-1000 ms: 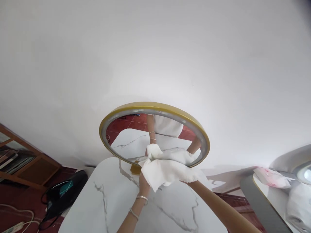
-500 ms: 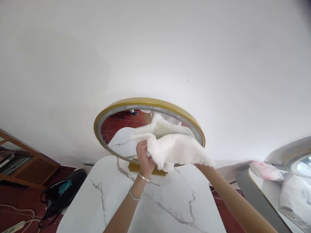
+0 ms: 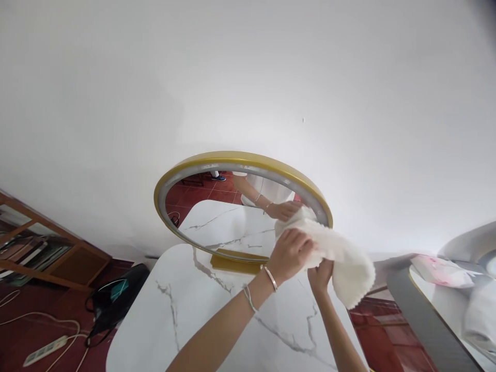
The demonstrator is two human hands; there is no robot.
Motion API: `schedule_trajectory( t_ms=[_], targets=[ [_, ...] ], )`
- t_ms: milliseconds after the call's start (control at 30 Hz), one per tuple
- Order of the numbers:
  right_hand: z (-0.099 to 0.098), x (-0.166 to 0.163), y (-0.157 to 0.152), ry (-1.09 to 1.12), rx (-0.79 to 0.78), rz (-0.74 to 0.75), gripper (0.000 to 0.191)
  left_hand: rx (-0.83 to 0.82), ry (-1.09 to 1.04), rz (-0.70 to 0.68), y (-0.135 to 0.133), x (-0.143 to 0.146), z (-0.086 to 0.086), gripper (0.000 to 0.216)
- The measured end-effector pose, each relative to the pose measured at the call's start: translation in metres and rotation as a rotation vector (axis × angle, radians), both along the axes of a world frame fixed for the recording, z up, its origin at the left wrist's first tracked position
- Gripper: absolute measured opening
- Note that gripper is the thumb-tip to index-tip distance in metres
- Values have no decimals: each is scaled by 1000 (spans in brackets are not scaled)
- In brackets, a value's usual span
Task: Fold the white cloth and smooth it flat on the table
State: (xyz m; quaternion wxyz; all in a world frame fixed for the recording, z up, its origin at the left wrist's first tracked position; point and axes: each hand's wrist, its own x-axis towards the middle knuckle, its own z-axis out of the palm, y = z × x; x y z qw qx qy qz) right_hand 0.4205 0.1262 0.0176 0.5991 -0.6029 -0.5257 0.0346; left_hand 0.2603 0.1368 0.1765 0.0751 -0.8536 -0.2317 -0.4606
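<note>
A white cloth [image 3: 349, 263] with a scalloped edge is bunched between my hands in front of the lower right of a round gold-rimmed mirror [image 3: 248, 157]. My left hand [image 3: 292, 253], with bracelets on its wrist, is closed on the cloth's left part. Below and to the right, my right hand [image 3: 321, 276] grips the cloth from underneath. The cloth's free end hangs off to the right. Whether the cloth touches the glass I cannot tell. The mirror stands on a gold base [image 3: 236, 263] on a white marble-patterned table [image 3: 209, 330].
To the left are a black bag [image 3: 116, 299], a power strip [image 3: 45, 350] with cables on the red floor, and a wooden cabinet [image 3: 50, 253]. On the right, another table holds a pink-white packet [image 3: 442, 269] and a white roll or bag [image 3: 482, 318]. A wall rises behind.
Both hands and the cloth have moved right and down toward the mirror's lower right. The cloth, spread wide before, is now more bunched, and my right hand has come into sight.
</note>
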Motion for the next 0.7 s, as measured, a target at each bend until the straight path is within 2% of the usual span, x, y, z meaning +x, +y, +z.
schedule_trajectory(
  t_ms=[100, 167, 233, 300, 367, 467, 533, 600, 667, 700],
  targets=[
    [-49, -23, -20, -17, -129, -43, 44, -135, 228, 5, -11, 7, -59, 20],
    [-81, -45, -36, -23, -182, -12, 45, -274, 375, 43, -20, -1, -95, 35],
    [-107, -68, -52, -23, -241, 84, 47, -449, 517, 88, -32, -20, -124, 51],
    [-126, -85, -71, 11, -323, 219, 44, -631, 623, 115, -45, -44, -143, 49],
    [-137, -94, -93, 89, -405, 302, 38, -767, 654, 123, -59, -69, -154, 36],
    [-144, -93, -127, 287, -475, 250, 36, -836, 587, 125, -78, -97, -162, 30],
    [-142, -83, -146, 494, -470, 157, 48, -843, 552, 99, -88, -107, -166, 31],
    [-136, -69, -158, 685, -445, 56, 71, -872, 565, 53, -94, -110, -171, 28],
    [-125, -51, -163, 729, -441, -21, 92, -909, 604, 18, -98, -111, -174, 24],
    [-119, -41, -164, 685, -462, -40, 95, -918, 619, 14, -100, -111, -175, 23]
  ],
)
